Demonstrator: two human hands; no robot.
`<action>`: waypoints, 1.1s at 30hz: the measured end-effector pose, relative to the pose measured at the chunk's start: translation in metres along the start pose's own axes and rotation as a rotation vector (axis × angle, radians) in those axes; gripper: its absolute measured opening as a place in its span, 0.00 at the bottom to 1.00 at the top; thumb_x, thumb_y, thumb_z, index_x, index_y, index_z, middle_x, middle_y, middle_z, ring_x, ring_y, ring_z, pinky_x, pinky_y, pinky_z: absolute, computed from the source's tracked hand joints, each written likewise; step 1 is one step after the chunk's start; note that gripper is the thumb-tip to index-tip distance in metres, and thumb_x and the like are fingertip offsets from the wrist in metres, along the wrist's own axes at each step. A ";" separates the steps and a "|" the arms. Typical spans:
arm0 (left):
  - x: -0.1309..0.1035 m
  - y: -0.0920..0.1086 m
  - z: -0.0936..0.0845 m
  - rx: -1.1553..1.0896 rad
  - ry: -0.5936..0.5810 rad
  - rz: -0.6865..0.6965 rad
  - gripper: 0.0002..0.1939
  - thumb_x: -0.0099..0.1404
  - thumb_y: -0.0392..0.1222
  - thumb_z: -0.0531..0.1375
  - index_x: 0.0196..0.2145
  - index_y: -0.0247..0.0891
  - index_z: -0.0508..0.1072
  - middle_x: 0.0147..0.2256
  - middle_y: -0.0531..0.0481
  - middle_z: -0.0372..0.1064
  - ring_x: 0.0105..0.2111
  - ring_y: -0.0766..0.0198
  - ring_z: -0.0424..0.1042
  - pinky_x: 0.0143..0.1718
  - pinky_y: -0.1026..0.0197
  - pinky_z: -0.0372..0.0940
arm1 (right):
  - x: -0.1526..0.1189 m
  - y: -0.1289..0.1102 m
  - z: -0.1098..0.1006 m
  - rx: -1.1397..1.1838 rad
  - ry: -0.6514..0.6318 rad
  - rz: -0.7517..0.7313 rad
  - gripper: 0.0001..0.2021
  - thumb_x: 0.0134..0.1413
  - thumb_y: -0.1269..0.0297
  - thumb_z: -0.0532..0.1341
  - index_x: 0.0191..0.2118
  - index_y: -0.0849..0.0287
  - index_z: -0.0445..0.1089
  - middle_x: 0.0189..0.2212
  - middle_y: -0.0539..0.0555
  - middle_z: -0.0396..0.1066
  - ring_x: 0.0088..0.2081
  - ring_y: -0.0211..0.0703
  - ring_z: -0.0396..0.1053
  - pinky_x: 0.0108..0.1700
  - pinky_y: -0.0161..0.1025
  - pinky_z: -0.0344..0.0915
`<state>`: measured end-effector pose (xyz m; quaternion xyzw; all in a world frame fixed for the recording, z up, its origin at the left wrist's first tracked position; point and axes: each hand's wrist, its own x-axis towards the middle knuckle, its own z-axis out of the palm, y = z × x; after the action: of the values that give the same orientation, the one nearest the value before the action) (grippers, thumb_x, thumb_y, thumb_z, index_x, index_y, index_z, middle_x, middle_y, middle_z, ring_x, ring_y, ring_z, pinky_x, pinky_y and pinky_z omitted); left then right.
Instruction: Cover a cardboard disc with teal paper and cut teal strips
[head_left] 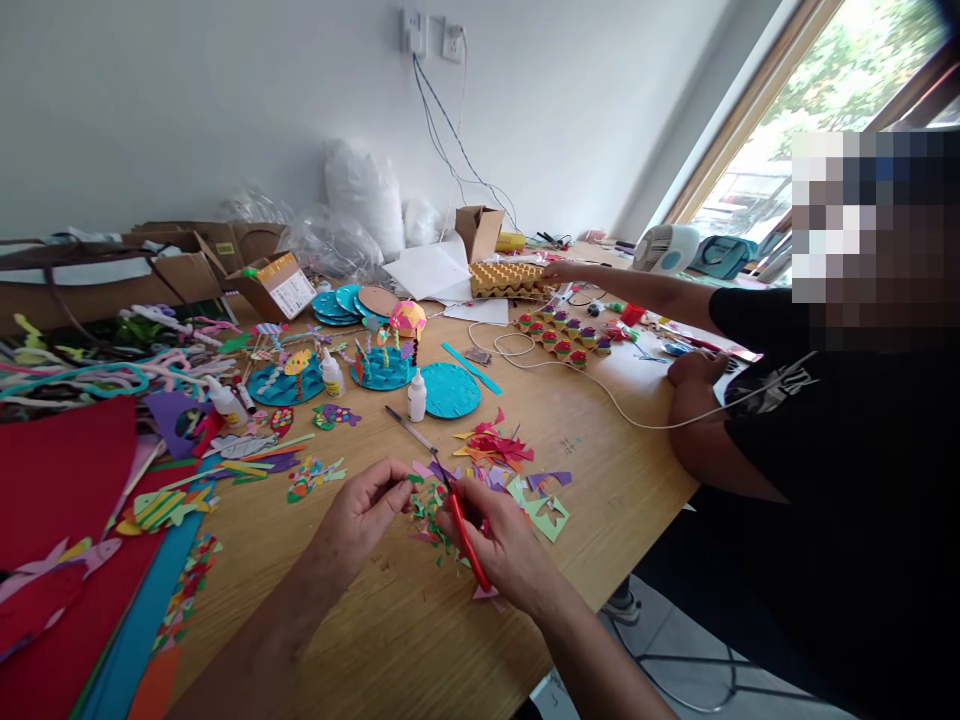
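Between the finger and thumb of my left hand (375,505) is a small piece of green paper (414,479). My right hand (491,535) is wrapped round red-handled scissors (474,550), whose blades point up and left, close to the green piece. Small green and mixed paper scraps (431,515) lie under and between both hands. Just beyond are red and orange scraps (499,445), and a light green cut-out sheet (551,515) rests right of my right hand. A pen (409,427) lies beyond the scissors.
Blue discs (450,390) with paper decorations and a white glue bottle (417,397) stand ahead. Coloured sheets (60,480), pipe cleaners and paper fish lie left. At right, a person in black (840,480) reaches one hand to a yellow egg tray (506,279). A white cable (600,385) crosses the table.
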<state>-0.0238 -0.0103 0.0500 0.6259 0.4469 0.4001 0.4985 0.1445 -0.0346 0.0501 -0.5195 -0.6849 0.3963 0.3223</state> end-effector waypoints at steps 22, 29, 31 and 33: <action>-0.001 0.003 0.005 -0.007 -0.026 -0.007 0.09 0.59 0.43 0.52 0.25 0.39 0.67 0.23 0.55 0.62 0.27 0.64 0.61 0.31 0.63 0.57 | -0.008 0.006 0.005 -0.314 0.001 -0.074 0.12 0.52 0.64 0.54 0.21 0.59 0.54 0.16 0.44 0.54 0.20 0.31 0.50 0.23 0.30 0.44; -0.001 0.002 0.005 -0.001 -0.060 -0.026 0.09 0.60 0.43 0.52 0.26 0.38 0.67 0.23 0.55 0.62 0.28 0.64 0.62 0.31 0.63 0.57 | -0.009 0.009 0.003 -0.319 0.032 -0.105 0.12 0.51 0.64 0.55 0.20 0.59 0.54 0.16 0.44 0.53 0.19 0.30 0.49 0.23 0.31 0.44; -0.001 0.002 0.005 -0.003 -0.065 -0.033 0.09 0.60 0.42 0.52 0.26 0.38 0.67 0.23 0.55 0.62 0.28 0.64 0.62 0.31 0.63 0.57 | -0.010 0.009 0.002 -0.319 0.034 -0.107 0.13 0.51 0.63 0.55 0.20 0.59 0.55 0.16 0.44 0.53 0.19 0.30 0.50 0.23 0.31 0.44; 0.000 0.003 0.006 -0.011 -0.071 -0.036 0.09 0.59 0.42 0.52 0.25 0.38 0.67 0.23 0.55 0.62 0.27 0.64 0.61 0.31 0.63 0.57 | -0.011 0.009 0.001 -0.310 0.023 -0.100 0.14 0.53 0.62 0.54 0.20 0.59 0.54 0.15 0.45 0.53 0.19 0.31 0.50 0.23 0.31 0.44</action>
<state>-0.0178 -0.0123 0.0514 0.6288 0.4381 0.3709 0.5245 0.1507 -0.0443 0.0418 -0.5330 -0.7589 0.2635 0.2655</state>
